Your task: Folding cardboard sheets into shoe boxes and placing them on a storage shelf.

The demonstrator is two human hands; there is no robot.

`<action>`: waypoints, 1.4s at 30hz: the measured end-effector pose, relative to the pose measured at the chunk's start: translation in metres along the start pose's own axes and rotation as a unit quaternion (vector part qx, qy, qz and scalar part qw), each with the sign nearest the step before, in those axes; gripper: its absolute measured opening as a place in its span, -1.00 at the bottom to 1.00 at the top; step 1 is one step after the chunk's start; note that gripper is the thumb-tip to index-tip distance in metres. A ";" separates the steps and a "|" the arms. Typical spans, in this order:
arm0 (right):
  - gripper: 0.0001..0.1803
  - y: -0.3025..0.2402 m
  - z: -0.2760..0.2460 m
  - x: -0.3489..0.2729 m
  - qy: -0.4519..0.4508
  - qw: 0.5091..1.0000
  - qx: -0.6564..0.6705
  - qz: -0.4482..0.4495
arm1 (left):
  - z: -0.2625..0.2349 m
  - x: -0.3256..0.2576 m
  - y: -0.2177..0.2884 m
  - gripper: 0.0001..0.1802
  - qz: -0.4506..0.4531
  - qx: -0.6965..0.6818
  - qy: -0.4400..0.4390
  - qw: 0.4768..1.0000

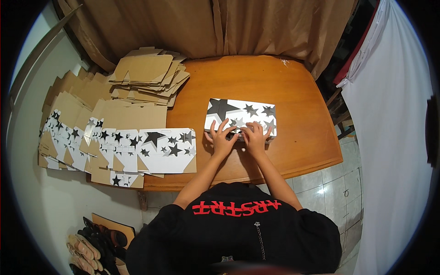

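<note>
A closed cardboard box, white with black and grey stars, lies on the wooden table in front of me. My left hand grips its near edge left of the middle, with bent fingers on the lid. Close beside it, my right hand holds the same edge, fingers curled over the top. The thumbs and index fingers of both hands almost meet at the middle of that edge. My hands hide most of the box's near side.
Flat star-printed cardboard blanks overlap on the table's left side. Behind them stands a stack of plain brown cardboard blanks. The wooden table ends at a curved right edge. A brown curtain hangs behind; shoes lie on the lower left.
</note>
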State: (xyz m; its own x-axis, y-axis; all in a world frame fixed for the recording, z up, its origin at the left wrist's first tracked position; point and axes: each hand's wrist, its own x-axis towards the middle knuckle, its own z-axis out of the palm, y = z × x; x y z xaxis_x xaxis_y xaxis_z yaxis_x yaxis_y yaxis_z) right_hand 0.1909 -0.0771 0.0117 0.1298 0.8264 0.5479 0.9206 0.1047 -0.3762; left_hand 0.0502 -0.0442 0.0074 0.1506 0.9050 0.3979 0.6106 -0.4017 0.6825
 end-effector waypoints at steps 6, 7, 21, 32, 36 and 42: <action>-0.83 0.002 0.007 -0.004 0.054 0.995 -0.039 -0.072 | -0.001 0.001 0.007 -0.73 -0.030 0.025 -0.014 0.999; -0.83 0.003 0.007 -0.004 0.066 0.993 -0.037 -0.087 | -0.001 0.000 0.008 -0.74 -0.024 0.032 -0.009 0.999; -0.86 0.011 0.010 -0.005 0.095 0.988 -0.007 -0.125 | 0.003 -0.004 -0.004 -0.78 0.050 0.057 0.028 0.997; -0.85 0.002 0.007 -0.002 0.092 0.992 0.006 -0.090 | 0.003 -0.003 -0.004 -0.80 0.046 0.068 0.029 0.996; -0.84 0.000 0.002 0.001 0.078 0.993 0.013 -0.090 | 0.005 -0.003 -0.003 -0.80 0.045 0.069 0.033 0.996; -0.72 0.001 -0.014 0.015 -0.052 0.997 0.052 -0.035 | 0.003 -0.003 -0.001 -0.81 0.031 0.055 0.042 0.997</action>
State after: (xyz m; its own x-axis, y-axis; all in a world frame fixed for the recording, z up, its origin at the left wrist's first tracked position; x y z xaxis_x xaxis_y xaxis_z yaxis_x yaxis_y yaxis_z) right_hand 0.1985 -0.0724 0.0300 0.0232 0.8671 0.4976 0.8821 0.2165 -0.4183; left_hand 0.0510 -0.0462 0.0034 0.1277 0.8623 0.4900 0.6842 -0.4343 0.5860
